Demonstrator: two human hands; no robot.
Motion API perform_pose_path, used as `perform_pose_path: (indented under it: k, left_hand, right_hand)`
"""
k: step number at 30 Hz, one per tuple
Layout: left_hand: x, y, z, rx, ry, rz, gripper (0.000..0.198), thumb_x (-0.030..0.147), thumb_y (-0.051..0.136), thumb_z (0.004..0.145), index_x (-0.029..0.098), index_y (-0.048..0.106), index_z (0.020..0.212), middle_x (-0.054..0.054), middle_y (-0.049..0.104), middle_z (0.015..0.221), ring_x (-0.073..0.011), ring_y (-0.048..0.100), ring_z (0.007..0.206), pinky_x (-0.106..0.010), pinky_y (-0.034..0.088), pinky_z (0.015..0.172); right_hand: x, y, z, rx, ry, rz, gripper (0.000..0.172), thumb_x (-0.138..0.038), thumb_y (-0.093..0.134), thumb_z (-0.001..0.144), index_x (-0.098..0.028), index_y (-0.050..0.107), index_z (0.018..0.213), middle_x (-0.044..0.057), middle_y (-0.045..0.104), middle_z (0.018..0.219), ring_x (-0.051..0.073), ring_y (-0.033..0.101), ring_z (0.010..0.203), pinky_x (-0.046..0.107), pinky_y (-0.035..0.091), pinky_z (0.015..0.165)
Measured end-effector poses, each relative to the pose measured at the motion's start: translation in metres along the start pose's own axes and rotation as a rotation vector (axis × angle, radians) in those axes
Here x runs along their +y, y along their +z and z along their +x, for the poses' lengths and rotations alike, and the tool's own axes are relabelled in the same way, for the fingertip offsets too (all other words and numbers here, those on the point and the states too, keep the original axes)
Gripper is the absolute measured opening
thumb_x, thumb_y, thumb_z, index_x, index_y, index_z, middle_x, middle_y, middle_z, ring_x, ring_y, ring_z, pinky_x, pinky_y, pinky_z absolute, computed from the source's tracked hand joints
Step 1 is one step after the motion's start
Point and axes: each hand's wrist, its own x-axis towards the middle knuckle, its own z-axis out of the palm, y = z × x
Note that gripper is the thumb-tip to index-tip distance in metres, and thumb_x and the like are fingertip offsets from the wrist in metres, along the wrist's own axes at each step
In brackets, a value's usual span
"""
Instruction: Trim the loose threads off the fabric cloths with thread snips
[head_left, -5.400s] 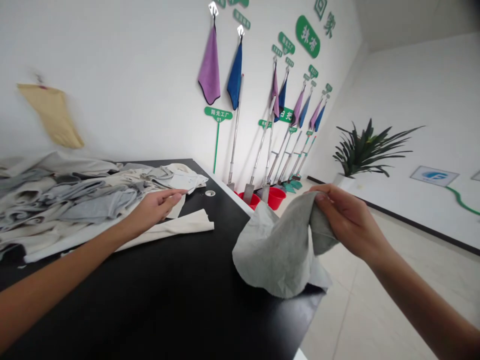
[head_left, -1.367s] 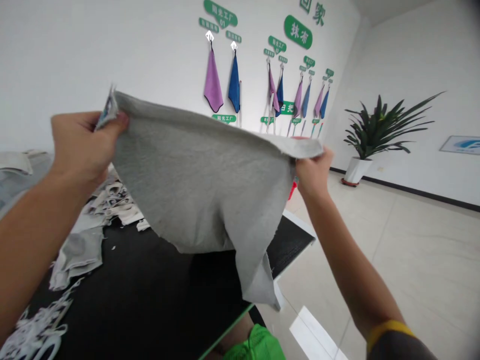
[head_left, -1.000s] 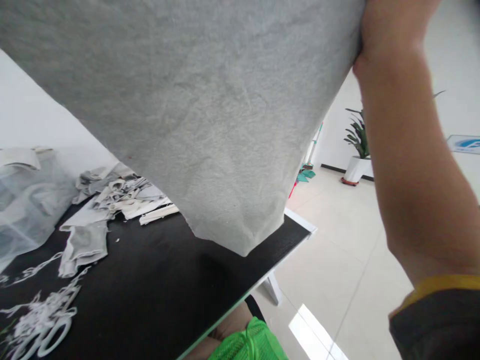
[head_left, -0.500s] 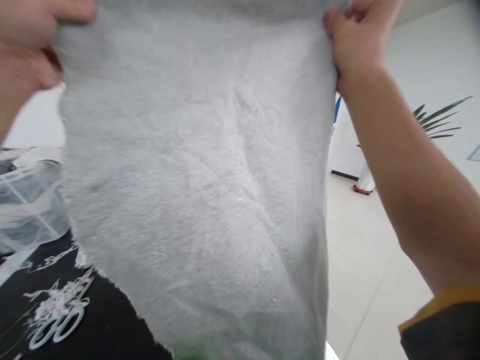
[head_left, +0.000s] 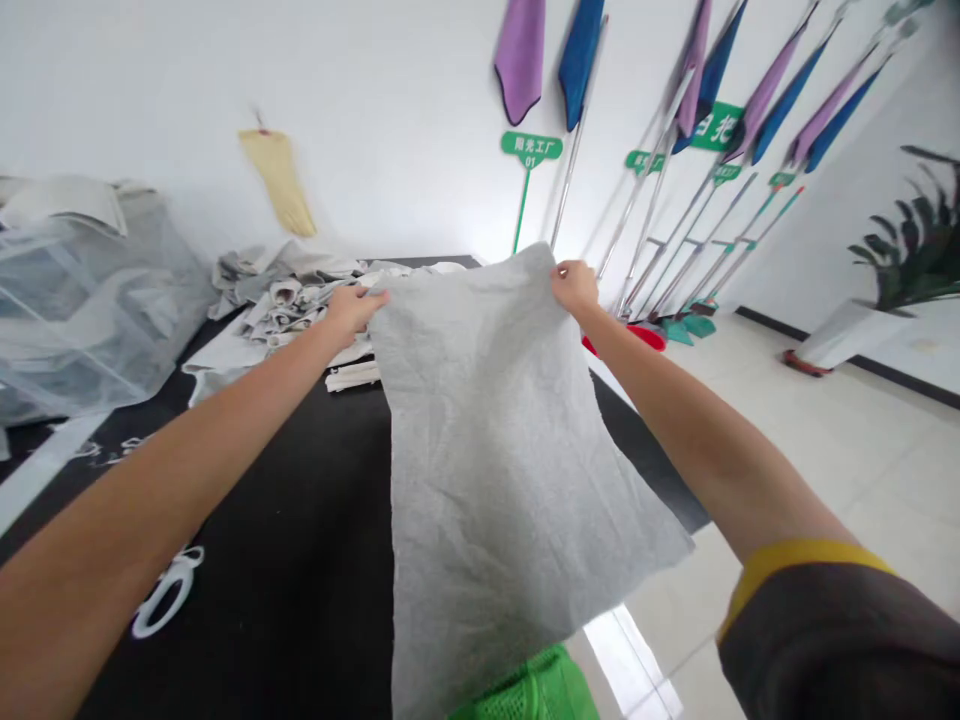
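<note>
A piece of grey cloth (head_left: 495, 450) hangs spread between my two hands, over the right edge of the black table (head_left: 300, 560). My left hand (head_left: 354, 308) pinches its upper left corner. At the upper right corner, my right hand (head_left: 576, 287) is closed on the fabric, with the thumb and fingers pressed together. The cloth is slightly creased, and its right side slants outward toward the bottom. White-handled scissors (head_left: 166, 598) lie on the table, partly covered by my left forearm.
Crumpled grey cloths (head_left: 289, 300) are heaped at the back of the table. A translucent bin (head_left: 82, 320) of fabric stands at the left. Below the held cloth is a green mesh item (head_left: 536, 690). Mops and brooms line the wall, near a potted plant (head_left: 919, 240).
Both hands have moved away from me and lower in view, carrying the cloth. It was close before my face; now its slanted edge is on the right. The view takes in more wall.
</note>
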Motion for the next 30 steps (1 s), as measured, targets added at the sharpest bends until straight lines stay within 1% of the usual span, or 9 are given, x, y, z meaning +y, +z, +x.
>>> perform_pose_path:
  k: [4,8,11,14,17,20,23,26,30]
  left_hand:
    - [-0.049,0.016,0.008,-0.166,-0.186,0.037,0.018,0.028,0.068,0.088,0.013,0.058,0.09,0.009,0.044,0.061,-0.0035,0.031,0.043,-0.017,0.025,0.039]
    - [-0.066,0.007,-0.006,-0.291,-0.246,-0.043,0.02,0.021,0.072,0.082,0.015,0.058,0.095,0.012,0.028,0.053,-0.0032,0.017,0.04,-0.019,0.011,0.04]
    - [-0.065,-0.018,-0.042,-0.333,-0.197,-0.118,0.027,0.026,0.069,0.083,0.019,0.06,0.107,0.011,0.023,0.054,-0.0039,0.015,0.041,-0.019,0.009,0.04]
    - [-0.061,-0.051,-0.102,-0.396,-0.151,-0.162,0.031,0.035,0.069,0.084,0.02,0.065,0.111,0.01,0.02,0.056,-0.0045,0.016,0.043,-0.019,0.01,0.041]
    - [-0.064,-0.082,-0.169,-0.467,-0.144,-0.164,0.038,0.047,0.068,0.085,0.02,0.068,0.111,0.009,0.019,0.056,-0.0055,0.018,0.045,-0.02,0.013,0.043]
    - [-0.072,-0.104,-0.227,-0.478,-0.194,-0.189,0.041,0.053,0.062,0.087,0.021,0.068,0.111,0.008,0.02,0.055,-0.0066,0.016,0.046,-0.023,0.012,0.044]
    - [-0.081,-0.119,-0.274,-0.547,-0.244,-0.181,0.04,0.057,0.054,0.09,0.022,0.068,0.104,0.007,0.025,0.058,-0.0073,0.019,0.048,-0.024,0.014,0.044]
    - [-0.091,-0.126,-0.313,-0.618,-0.284,-0.158,0.042,0.06,0.048,0.092,0.022,0.066,0.096,0.005,0.032,0.062,-0.0079,0.025,0.049,-0.024,0.019,0.045]
    - [-0.105,-0.127,-0.361,-0.683,-0.323,-0.126,0.04,0.061,0.046,0.092,0.027,0.063,0.105,0.004,0.037,0.067,-0.0104,0.031,0.053,-0.024,0.025,0.047]
  right_hand:
    - [0.014,0.061,-0.023,-0.225,0.031,-0.038,0.052,-0.034,0.053,0.091,-0.009,0.05,0.136,0.025,0.059,0.129,0.036,0.055,0.118,0.048,0.042,0.098]
    - [0.017,0.08,-0.07,-0.367,-0.076,-0.016,0.058,-0.033,0.056,0.089,-0.014,0.044,0.143,0.02,0.057,0.136,0.033,0.056,0.121,0.047,0.042,0.102]
    - [0.01,0.056,-0.124,-0.396,-0.255,0.124,0.056,-0.028,0.059,0.087,-0.015,0.049,0.14,0.017,0.063,0.128,0.028,0.065,0.106,0.042,0.048,0.095]
    - [0.002,0.006,-0.192,-0.372,-0.333,0.345,0.043,-0.029,0.059,0.087,-0.019,0.059,0.129,0.01,0.069,0.114,0.022,0.069,0.091,0.035,0.053,0.08]
    - [-0.007,-0.043,-0.267,-0.391,-0.268,0.515,0.03,-0.033,0.059,0.089,-0.02,0.068,0.114,0.005,0.072,0.088,0.017,0.067,0.074,0.03,0.051,0.069]
    - [-0.017,-0.071,-0.338,-0.528,-0.141,0.657,0.023,-0.036,0.059,0.09,-0.019,0.073,0.095,0.002,0.068,0.068,0.014,0.061,0.06,0.027,0.047,0.059]
    - [-0.024,-0.075,-0.401,-0.783,-0.001,0.752,0.027,-0.039,0.059,0.09,-0.018,0.074,0.082,0.001,0.063,0.06,0.012,0.055,0.055,0.025,0.041,0.053]
    - [-0.027,-0.061,-0.456,-0.991,0.184,0.811,0.029,-0.041,0.065,0.086,-0.018,0.072,0.07,-0.001,0.057,0.054,0.01,0.049,0.05,0.023,0.034,0.049]
    - [-0.029,-0.027,-0.512,-1.042,0.52,0.982,0.03,-0.048,0.078,0.071,-0.018,0.071,0.07,-0.005,0.05,0.049,0.005,0.035,0.039,0.021,0.024,0.039]
